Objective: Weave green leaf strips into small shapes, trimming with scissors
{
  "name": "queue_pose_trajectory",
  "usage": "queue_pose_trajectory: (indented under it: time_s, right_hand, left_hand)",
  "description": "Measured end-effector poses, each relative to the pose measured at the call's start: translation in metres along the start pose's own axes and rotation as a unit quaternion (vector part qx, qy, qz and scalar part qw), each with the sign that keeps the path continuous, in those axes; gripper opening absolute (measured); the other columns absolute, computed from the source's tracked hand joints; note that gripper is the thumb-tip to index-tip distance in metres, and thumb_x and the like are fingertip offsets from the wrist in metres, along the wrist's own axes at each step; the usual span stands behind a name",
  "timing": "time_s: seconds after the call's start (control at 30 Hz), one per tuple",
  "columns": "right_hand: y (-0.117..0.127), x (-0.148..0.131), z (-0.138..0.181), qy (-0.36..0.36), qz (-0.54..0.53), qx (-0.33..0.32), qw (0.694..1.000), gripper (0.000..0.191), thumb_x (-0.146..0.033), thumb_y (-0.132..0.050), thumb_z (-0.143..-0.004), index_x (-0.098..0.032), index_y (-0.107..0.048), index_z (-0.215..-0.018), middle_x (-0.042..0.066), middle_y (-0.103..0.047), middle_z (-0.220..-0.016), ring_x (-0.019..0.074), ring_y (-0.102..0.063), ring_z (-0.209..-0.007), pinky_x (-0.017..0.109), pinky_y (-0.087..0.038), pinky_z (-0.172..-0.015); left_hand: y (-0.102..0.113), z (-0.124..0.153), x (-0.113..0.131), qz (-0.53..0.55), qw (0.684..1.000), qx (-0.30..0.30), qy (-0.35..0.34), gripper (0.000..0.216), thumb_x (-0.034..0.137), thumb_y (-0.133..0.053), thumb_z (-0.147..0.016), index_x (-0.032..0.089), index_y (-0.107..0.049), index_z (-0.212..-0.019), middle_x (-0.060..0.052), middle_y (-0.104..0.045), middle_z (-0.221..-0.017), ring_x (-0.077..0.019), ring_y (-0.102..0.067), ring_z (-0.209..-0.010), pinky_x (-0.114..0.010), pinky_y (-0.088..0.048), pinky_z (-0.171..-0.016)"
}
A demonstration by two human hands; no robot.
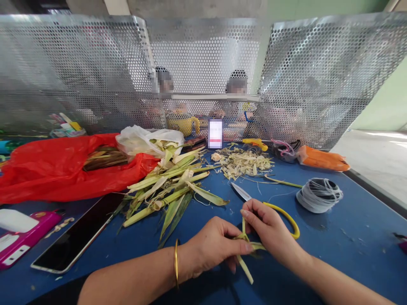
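Between my hands is a small piece made of pale green leaf strips [245, 269], with ends sticking out up, right and down. My left hand [219, 243], a gold bangle on its wrist, pinches the middle where the strips cross. The fingers of my right hand [265, 222] close on the strip end pointing up. Just beyond my right hand lie scissors [289, 218] with yellow handles, their blades [241, 192] pointing away to the left; my hand hides part of them. A heap of long leaf strips [171, 190] is spread to the left of the hands.
Leaf scraps [246, 163] lie at the back, near a lit phone [215, 134]. A roll of white string [319, 195] and an orange packet [322, 158] are at right. Leftward are a dark phone [79, 233], a red bag [60, 169] and a purple power strip [28, 239]. Perforated metal panels [203, 55] stand behind.
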State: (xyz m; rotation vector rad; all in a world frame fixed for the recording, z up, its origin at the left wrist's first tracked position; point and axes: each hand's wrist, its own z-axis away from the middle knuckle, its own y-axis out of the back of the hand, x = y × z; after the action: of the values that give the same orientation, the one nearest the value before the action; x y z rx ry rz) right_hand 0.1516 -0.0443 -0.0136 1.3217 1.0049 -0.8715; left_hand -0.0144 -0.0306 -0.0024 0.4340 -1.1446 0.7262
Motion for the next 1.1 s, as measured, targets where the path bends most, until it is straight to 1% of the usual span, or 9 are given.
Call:
queue_pose_trajectory:
  time_s: [0.1, 0.2, 0.37, 0.6, 0.73, 0.8, 0.9, 1.0, 1.1]
  right_hand:
    - [0.011, -0.005, -0.002, 0.04, 0.105, -0.036, 0.993, 0.028, -0.043, -0.045, -0.092, -0.02, -0.052, -0.079, -0.002, -0.055, -0.067, 0.0123, -0.048, -0.062, 0.024, -0.037, -0.057]
    - [0.017, -0.009, -0.002, 0.091, 0.218, -0.051, 0.97, 0.022, -0.039, -0.05, -0.091, -0.021, -0.055, -0.081, -0.002, -0.057, -0.068, 0.013, -0.049, -0.063, 0.024, -0.035, -0.057]
    - [0.018, -0.008, -0.005, 0.099, 0.194, -0.058, 0.974, 0.027, -0.034, -0.047, -0.091, -0.019, -0.057, -0.071, -0.002, -0.058, -0.064, 0.0127, -0.052, -0.062, 0.023, -0.037, -0.059]
    - [0.022, 0.002, -0.011, 0.027, 0.13, 0.034, 0.991, 0.032, -0.041, -0.051, -0.085, -0.018, -0.058, -0.065, -0.003, -0.052, -0.056, 0.0125, -0.046, -0.057, 0.023, -0.036, -0.055]
    - [0.023, 0.001, -0.01, 0.064, 0.209, 0.043, 0.975, 0.031, -0.038, -0.048, -0.09, -0.019, -0.059, -0.068, -0.001, -0.056, -0.059, 0.014, -0.051, -0.058, 0.025, -0.039, -0.056]
    - [0.023, -0.005, -0.006, 0.151, 0.294, 0.084, 0.94, 0.024, -0.034, -0.047, -0.092, -0.019, -0.063, -0.08, 0.003, -0.065, -0.076, 0.0177, -0.058, -0.072, 0.03, -0.043, -0.066]
    - [0.02, -0.015, 0.004, 0.333, 0.397, 0.139, 0.844, 0.018, -0.025, -0.051, -0.091, -0.02, -0.064, -0.103, 0.008, -0.066, -0.098, 0.0216, -0.059, -0.091, 0.038, -0.041, -0.083]
    - [0.011, -0.02, 0.014, 0.485, 0.464, 0.054, 0.739, 0.025, -0.016, -0.044, -0.093, -0.017, -0.064, -0.109, 0.006, -0.067, -0.088, 0.019, -0.059, -0.084, 0.039, -0.037, -0.087]
    - [-0.001, -0.016, 0.018, 0.529, 0.534, -0.014, 0.66, 0.032, -0.01, -0.035, -0.093, -0.01, -0.063, -0.109, 0.009, -0.066, -0.087, 0.021, -0.059, -0.083, 0.04, -0.037, -0.084]
  left_hand:
    - [0.007, -0.003, 0.005, 0.044, 0.997, 0.066, -0.022, 0.034, 0.046, -0.069, -0.066, 0.015, -0.058, -0.058, 0.005, -0.047, -0.048, -0.0083, -0.046, -0.044, -0.022, -0.037, -0.048]
    - [0.016, -0.006, 0.008, 0.043, 0.993, 0.102, -0.043, 0.032, 0.044, -0.069, -0.067, 0.014, -0.059, -0.061, 0.005, -0.046, -0.051, -0.0079, -0.045, -0.046, -0.021, -0.038, -0.048]
    - [0.021, -0.007, 0.007, 0.041, 0.996, 0.077, -0.034, 0.032, 0.044, -0.068, -0.068, 0.016, -0.056, -0.06, 0.005, -0.047, -0.05, -0.0081, -0.044, -0.044, -0.022, -0.038, -0.047]
    - [0.022, -0.008, 0.007, -0.006, 0.998, 0.045, -0.048, 0.033, 0.042, -0.069, -0.069, 0.015, -0.056, -0.054, 0.003, -0.052, -0.049, -0.0076, -0.045, -0.043, -0.022, -0.035, -0.048]
    - [0.02, -0.008, 0.008, 0.036, 0.997, 0.057, -0.02, 0.034, 0.045, -0.072, -0.065, 0.013, -0.061, -0.059, 0.002, -0.054, -0.05, -0.008, -0.047, -0.043, -0.022, -0.038, -0.048]
    - [0.019, -0.008, 0.007, 0.076, 0.994, 0.083, 0.003, 0.034, 0.045, -0.074, -0.062, 0.012, -0.064, -0.065, 0.001, -0.056, -0.052, -0.0089, -0.051, -0.045, -0.023, -0.041, -0.051]
    - [0.017, -0.009, 0.006, 0.12, 0.987, 0.103, 0.006, 0.036, 0.047, -0.074, -0.063, 0.012, -0.064, -0.065, -0.001, -0.06, -0.057, -0.0114, -0.057, -0.052, -0.025, -0.046, -0.059]
    - [0.014, -0.011, 0.002, 0.155, 0.982, 0.11, -0.011, 0.037, 0.046, -0.075, -0.063, 0.011, -0.066, -0.065, -0.001, -0.06, -0.059, -0.0099, -0.055, -0.056, -0.023, -0.042, -0.059]
    - [0.01, -0.012, -0.002, 0.181, 0.976, 0.117, -0.014, 0.037, 0.044, -0.079, -0.058, 0.009, -0.068, -0.067, 0.001, -0.058, -0.059, -0.0078, -0.048, -0.055, -0.021, -0.036, -0.056]
